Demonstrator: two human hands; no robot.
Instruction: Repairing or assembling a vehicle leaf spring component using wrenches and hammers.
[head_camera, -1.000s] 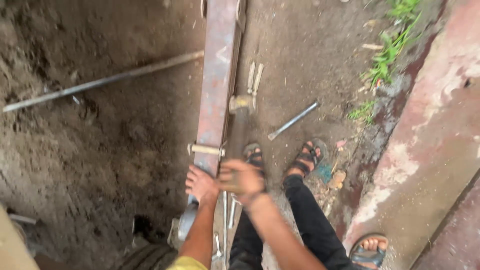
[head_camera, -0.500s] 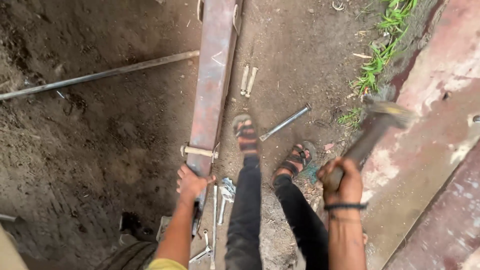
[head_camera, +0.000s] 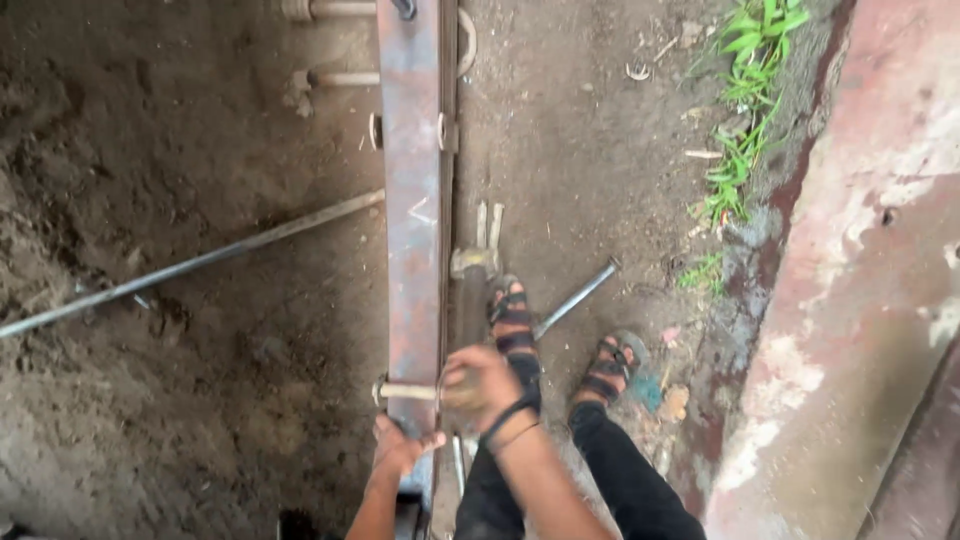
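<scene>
Hammer handle (head_camera: 470, 310) half hidden behind hands (head_camera: 478, 385).

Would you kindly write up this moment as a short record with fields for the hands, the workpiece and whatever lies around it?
setting: bare dirt ground beside a concrete ledge
workpiece: long rusty steel bar, running away from the person
left hand: grips the bar's near end
right hand: closed on a hammer handle, hammer head close beside the bar
cross pin: sticks out across the bar by the hands
nearby: thin metal rod on the left, short rod near the sandalled feet, grass
</scene>
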